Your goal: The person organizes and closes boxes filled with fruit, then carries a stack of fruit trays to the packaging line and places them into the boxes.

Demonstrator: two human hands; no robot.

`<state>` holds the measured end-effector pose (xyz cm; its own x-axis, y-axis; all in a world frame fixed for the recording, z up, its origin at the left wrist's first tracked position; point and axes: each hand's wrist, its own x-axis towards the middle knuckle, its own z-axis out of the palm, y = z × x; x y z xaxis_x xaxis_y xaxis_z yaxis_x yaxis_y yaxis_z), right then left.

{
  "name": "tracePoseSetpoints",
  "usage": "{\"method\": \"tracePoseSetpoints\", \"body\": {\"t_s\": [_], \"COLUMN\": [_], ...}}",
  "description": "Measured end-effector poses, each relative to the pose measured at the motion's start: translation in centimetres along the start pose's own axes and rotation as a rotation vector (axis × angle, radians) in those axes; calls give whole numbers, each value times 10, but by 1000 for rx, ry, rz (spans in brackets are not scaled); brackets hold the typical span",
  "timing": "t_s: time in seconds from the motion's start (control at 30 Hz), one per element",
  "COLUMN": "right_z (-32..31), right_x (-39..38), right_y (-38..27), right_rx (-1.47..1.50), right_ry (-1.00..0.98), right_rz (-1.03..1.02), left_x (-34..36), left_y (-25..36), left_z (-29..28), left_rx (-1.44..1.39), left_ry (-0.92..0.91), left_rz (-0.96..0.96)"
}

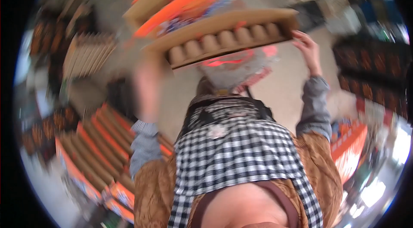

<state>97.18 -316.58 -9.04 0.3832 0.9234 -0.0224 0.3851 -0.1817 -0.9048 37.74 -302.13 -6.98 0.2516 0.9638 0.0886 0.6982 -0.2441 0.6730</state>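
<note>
A long, narrow, open cardboard box [223, 28] lies crosswise in front of me, tilted up toward the right. Inside it, a brown cardboard insert [211, 43] forms a row of several rounded humps. My right hand [306, 47] holds the box at its right end, with the fingertips at the corner. My left hand [148, 86] is near the left end, smeared by motion, so its fingers and any contact cannot be made out. Just below the box is a clear plastic bag [228, 73] with red strips.
Beyond the box stand more open cardboard boxes with orange edges [172, 2]. Similar boxes [99, 146] are packed together at the lower left, and an orange box [350, 152] is at the lower right. Dark stacked cartons [372, 64] stand on the right. Folded cardboard [88, 56] leans at the left.
</note>
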Motion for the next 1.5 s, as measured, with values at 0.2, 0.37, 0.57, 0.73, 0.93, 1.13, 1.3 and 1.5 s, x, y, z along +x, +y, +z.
{"method": "tracePoseSetpoints", "body": {"t_s": [0.2, 0.37, 0.57, 0.73, 0.93, 1.13, 1.3, 1.5], "right_z": [-8, 34, 53, 55, 79, 123, 116, 70], "right_x": [12, 42, 71, 65, 4, 17, 53, 21], "right_y": [19, -2, 43, 33, 9, -62, -79, -68], "right_rx": [109, -62, 150, 68, -619, -1016, -976, -558], "right_ry": [-104, 163, 230, 244, 682, -93, -592, 84], "right_rz": [217, 187, 367, 379, -258, -445, -222, -620], "left_x": [-14, 12, 4, 18, 58, 67, 72, 71], "left_y": [7, -38, 50, 83, 40, 37, 46, 59], "left_z": [8, 11, 11, 55, 119, 122, 119, 113], "left_rx": [-662, -285, 183, 608, 539, 494, 508, 490], "left_ry": [114, -34, -45, -99, -347, -489, -624, -685], "left_rz": [-257, -220, -240, 568, 408, 359, 251, 205]}}
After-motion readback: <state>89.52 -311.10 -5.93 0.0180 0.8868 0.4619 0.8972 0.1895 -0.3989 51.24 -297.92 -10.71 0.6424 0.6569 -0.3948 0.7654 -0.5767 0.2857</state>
